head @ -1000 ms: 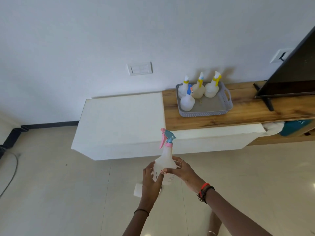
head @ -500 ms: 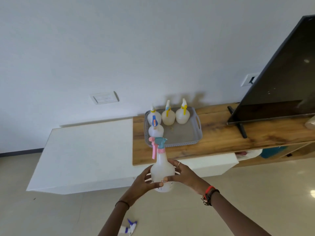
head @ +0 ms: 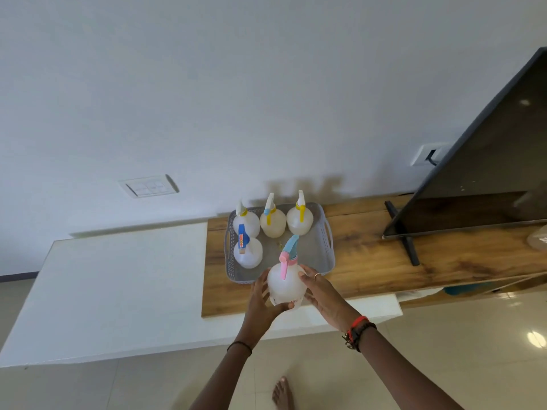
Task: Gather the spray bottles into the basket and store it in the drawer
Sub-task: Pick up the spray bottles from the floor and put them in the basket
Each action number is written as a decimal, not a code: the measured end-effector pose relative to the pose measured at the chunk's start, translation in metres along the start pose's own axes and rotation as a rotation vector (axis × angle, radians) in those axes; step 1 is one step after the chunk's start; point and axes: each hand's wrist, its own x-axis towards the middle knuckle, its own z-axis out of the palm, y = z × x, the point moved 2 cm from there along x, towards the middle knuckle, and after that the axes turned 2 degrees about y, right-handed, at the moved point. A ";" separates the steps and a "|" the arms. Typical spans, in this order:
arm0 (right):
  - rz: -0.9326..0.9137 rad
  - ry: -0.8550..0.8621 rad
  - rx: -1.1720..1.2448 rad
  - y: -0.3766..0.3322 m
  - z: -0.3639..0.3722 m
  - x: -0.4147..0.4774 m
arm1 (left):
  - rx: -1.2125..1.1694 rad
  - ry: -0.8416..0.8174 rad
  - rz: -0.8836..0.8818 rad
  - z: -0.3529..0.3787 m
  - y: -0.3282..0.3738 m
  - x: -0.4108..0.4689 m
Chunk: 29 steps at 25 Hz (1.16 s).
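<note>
The left hand (head: 263, 301) cups the base of a pink-triggered spray bottle (head: 285, 284) and the right hand (head: 324, 294) curls round its side, at the near rim of the basket (head: 329, 247) (partly hidden behind it). Four other bottles (head: 273, 221) stand inside the basket, on the counter (head: 370, 261). Right of the basket, a television (head: 488, 173) is cut off.

A black television (head: 479, 173) stands toward the right end of a wooden top (head: 370, 261). A white cabinet top (head: 118, 285) meets the wood's left edge. The wall above carries a switch plate (head: 148, 186) and a socket (head: 427, 153). At the wood's far right sits something pale, perhaps a clear container (head: 538, 239).
</note>
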 end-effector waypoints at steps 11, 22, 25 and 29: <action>0.107 0.189 0.256 -0.016 -0.016 0.098 | -0.100 0.029 -0.192 0.021 0.001 0.095; 0.132 0.160 0.147 -0.009 -0.008 0.163 | -0.540 0.206 -0.554 0.040 -0.038 0.144; 0.154 0.149 0.164 -0.006 -0.008 0.176 | -0.660 0.273 -0.605 0.045 -0.045 0.153; 0.181 0.152 0.136 -0.002 -0.009 0.192 | -0.760 0.357 -0.635 0.053 -0.052 0.156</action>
